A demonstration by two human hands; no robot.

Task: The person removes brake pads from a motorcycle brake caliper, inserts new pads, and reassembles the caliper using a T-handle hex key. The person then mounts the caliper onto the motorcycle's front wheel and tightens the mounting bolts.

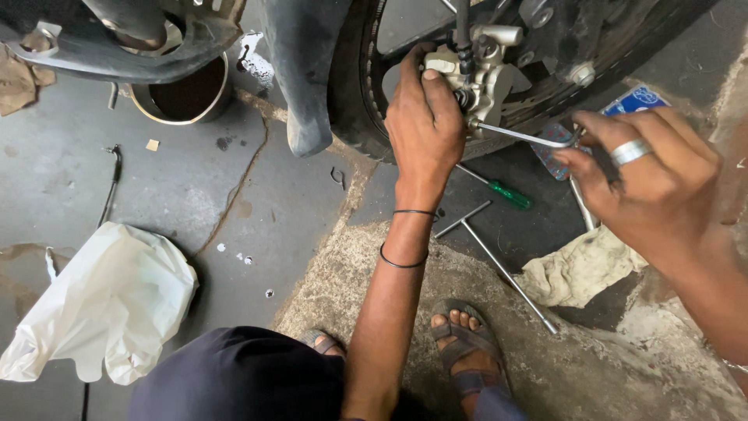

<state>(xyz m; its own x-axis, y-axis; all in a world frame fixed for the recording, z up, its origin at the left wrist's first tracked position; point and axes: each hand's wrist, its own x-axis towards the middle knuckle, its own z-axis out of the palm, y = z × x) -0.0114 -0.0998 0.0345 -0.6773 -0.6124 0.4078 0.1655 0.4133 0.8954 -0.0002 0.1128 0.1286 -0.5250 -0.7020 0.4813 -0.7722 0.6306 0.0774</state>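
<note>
My left hand (425, 125) grips a pale metal brake caliper (483, 74) mounted beside a motorcycle wheel (366, 93). A thin bent hex key (518, 135) sticks out of the caliper's side toward the right. My right hand (650, 175), wearing a silver ring, pinches the far end of that key between thumb and fingers. A black hose runs down into the top of the caliper.
On the concrete floor lie a green-handled screwdriver (499, 189), a T-handle wrench (499, 261), a dirty rag (580, 269) and a blue card (635, 100). A white plastic bag (101, 300) lies at left, a metal bowl of dark liquid (187, 93) behind it. My sandalled feet (463, 343) are below.
</note>
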